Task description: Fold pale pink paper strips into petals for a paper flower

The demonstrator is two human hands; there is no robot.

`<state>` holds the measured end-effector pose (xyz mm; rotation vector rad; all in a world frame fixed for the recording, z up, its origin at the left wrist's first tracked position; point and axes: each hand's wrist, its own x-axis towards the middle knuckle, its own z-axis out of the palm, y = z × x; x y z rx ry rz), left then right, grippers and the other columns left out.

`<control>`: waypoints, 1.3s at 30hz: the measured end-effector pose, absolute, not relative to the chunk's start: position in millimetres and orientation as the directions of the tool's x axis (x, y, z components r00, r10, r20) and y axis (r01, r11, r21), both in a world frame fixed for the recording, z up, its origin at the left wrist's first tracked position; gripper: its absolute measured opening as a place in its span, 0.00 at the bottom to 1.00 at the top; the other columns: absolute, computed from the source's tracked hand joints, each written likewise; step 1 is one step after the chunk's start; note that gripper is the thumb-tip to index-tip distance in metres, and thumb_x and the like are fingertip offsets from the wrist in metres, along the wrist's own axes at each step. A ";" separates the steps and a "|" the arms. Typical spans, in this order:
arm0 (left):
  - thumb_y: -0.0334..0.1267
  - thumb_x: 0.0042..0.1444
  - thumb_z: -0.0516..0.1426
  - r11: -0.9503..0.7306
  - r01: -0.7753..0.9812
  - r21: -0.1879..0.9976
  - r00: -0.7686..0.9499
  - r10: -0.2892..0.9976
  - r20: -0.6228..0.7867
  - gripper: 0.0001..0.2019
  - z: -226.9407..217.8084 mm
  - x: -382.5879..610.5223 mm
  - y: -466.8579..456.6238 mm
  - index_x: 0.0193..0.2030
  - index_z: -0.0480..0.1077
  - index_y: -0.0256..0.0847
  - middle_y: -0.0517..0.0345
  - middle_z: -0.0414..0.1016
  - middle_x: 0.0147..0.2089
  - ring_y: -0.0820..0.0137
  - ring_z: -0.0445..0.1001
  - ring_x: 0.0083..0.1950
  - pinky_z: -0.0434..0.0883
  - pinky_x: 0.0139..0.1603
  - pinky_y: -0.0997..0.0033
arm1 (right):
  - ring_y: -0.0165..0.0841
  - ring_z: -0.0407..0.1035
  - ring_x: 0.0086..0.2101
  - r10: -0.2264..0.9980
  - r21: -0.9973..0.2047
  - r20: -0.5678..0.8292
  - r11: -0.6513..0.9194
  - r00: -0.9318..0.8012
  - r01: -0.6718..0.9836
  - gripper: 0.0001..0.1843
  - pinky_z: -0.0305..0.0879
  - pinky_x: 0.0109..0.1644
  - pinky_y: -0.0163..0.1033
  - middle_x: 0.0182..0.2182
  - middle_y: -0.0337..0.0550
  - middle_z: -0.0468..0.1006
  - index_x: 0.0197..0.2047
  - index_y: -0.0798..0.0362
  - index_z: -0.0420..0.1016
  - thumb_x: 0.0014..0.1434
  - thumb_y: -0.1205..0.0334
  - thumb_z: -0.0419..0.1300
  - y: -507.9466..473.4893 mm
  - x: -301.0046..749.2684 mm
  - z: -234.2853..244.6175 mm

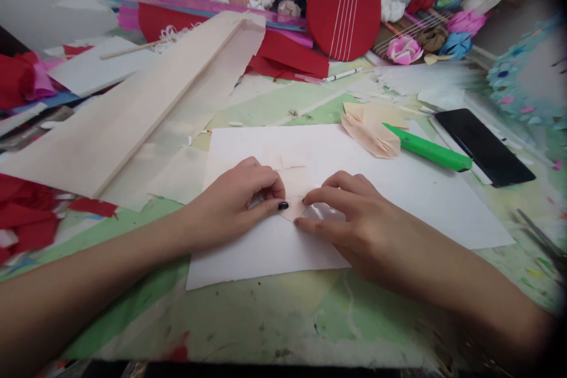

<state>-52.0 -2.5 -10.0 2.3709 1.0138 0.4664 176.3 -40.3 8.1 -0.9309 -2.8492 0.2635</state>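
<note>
A small peach piece of paper (297,180) with creases lies on a white sheet (261,257), between my two hands. My left hand (241,198) pinches its left edge, the thumb with a dark-painted nail pressed near the curled fingers. From the other side, my right hand (354,209) grips the lower right edge with thumb and forefinger, their tips a little apart. Just beyond my right hand, a folded bundle of peach paper (370,130) rests on the sheet, touching a green utility knife (429,147).
A large cream paper sheet (146,106) is folded at the left. To the right lie a black phone (485,146) and scissors (540,233). Red scraps (26,212) are at the left edge. Behind stand a red disc (343,6) with white strings and several paper flowers (404,49).
</note>
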 end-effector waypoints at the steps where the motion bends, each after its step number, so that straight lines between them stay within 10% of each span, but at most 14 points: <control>1: 0.33 0.59 0.53 -0.585 0.566 0.581 0.661 0.743 0.104 0.05 -10.2 -51.8 -2.6 0.33 0.67 0.40 0.60 0.69 0.31 0.69 0.65 0.37 0.63 0.35 0.71 | 0.43 0.59 0.46 0.594 -0.207 0.068 0.794 -0.802 0.571 0.17 0.60 0.46 0.49 0.46 0.52 0.71 0.48 0.53 0.75 0.61 0.73 0.51 -40.3 176.3 8.3; 26: 0.36 0.58 0.55 -0.699 0.625 0.346 0.598 0.715 0.363 0.05 -12.5 -57.4 3.9 0.32 0.64 0.40 0.57 0.70 0.34 0.66 0.67 0.39 0.65 0.40 0.65 | 0.40 0.67 0.44 0.606 -0.223 0.175 0.792 -0.776 0.568 0.13 0.59 0.47 0.47 0.41 0.50 0.77 0.41 0.53 0.76 0.60 0.74 0.52 -36.8 176.9 6.8; 34: 0.26 0.57 0.48 -0.702 0.637 0.318 0.599 0.711 0.370 0.15 -18.6 -61.4 6.7 0.50 0.66 0.40 0.52 0.72 0.54 0.63 0.69 0.57 0.67 0.56 0.60 | 0.38 0.70 0.39 0.722 -0.240 0.192 0.691 -0.665 0.682 0.10 0.64 0.42 0.42 0.34 0.47 0.78 0.40 0.55 0.74 0.60 0.72 0.51 -21.4 187.1 9.7; 39: 0.29 0.61 0.49 -0.784 0.588 0.198 0.689 0.614 0.384 0.12 -20.8 -58.0 5.6 0.48 0.68 0.39 0.51 0.75 0.49 0.61 0.70 0.53 0.67 0.53 0.56 | 0.39 0.71 0.42 0.721 -0.229 0.305 0.690 -0.622 0.687 0.09 0.65 0.47 0.46 0.38 0.47 0.79 0.39 0.54 0.74 0.60 0.71 0.53 -15.3 190.3 3.3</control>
